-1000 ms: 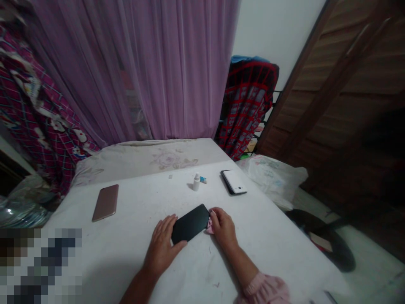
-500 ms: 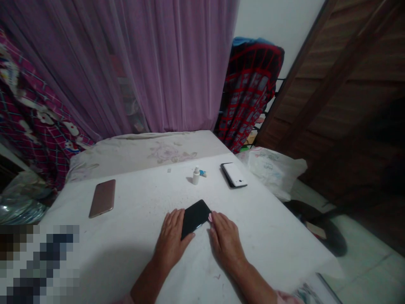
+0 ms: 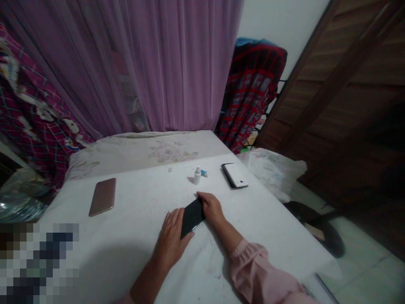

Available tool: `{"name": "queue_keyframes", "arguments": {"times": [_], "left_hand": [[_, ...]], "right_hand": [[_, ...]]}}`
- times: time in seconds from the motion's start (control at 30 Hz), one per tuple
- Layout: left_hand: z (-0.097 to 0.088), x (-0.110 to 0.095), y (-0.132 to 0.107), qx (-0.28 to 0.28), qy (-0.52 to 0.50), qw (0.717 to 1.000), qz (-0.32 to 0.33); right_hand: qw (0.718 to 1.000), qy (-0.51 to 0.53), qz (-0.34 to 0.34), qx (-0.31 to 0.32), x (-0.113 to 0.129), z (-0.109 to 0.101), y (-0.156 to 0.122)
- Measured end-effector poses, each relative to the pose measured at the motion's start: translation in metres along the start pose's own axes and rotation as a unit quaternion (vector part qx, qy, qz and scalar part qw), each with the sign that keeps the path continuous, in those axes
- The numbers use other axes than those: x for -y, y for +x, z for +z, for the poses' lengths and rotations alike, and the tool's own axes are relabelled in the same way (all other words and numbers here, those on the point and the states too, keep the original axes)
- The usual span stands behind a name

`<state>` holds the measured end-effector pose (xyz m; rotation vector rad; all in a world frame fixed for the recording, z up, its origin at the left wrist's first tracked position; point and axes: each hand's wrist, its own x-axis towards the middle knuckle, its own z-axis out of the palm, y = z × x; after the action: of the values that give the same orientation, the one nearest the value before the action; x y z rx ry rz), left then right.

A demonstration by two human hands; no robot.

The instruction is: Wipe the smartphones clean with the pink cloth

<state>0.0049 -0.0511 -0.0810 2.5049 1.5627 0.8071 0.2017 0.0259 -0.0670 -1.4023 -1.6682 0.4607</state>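
Black phone (image 3: 192,217) partly hidden under left hand (image 3: 172,240) and right hand (image 3: 211,207); lower-left corner (image 3: 38,264) pixelated; tiny blue item (image 3: 204,174) by bottle (image 3: 197,176) too small to tell; sleeve (image 3: 261,272) cut off by bottom edge.

A home bedroom: sheer purple curtain (image 3: 177,63), wooden wardrobe (image 3: 332,97) (slatted doors), cartoon-print cloth (image 3: 28,97).

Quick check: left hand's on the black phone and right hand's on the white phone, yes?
No: the head view shows the right hand on the far end of the black phone, not on the white phone, which lies apart. The left hand is on the black phone, as you said.
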Motion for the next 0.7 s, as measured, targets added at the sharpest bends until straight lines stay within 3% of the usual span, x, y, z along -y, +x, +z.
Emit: {"name": "queue_keyframes", "arguments": {"times": [0.2,0.3,0.43,0.57,0.7], "left_hand": [[-0.004,-0.001,0.002,0.007,-0.005,1.0,-0.006],[-0.005,0.0,0.0,-0.001,0.017,1.0,-0.021],[-0.005,0.005,-0.003,-0.017,0.048,0.998,-0.042],[-0.006,0.007,-0.005,-0.012,0.068,0.998,-0.008],[-0.005,0.003,-0.004,-0.023,0.092,0.995,0.007]], "right_hand": [[0.997,0.063,0.028,0.026,-0.002,-0.01,0.024],[0.998,0.043,0.039,-0.005,-0.006,-0.024,0.014],[0.996,-0.084,-0.005,-0.033,-0.005,-0.04,-0.016],[0.985,-0.169,-0.026,0.03,0.012,-0.039,-0.019],[0.962,-0.221,0.07,0.144,0.033,-0.032,0.008]]}}
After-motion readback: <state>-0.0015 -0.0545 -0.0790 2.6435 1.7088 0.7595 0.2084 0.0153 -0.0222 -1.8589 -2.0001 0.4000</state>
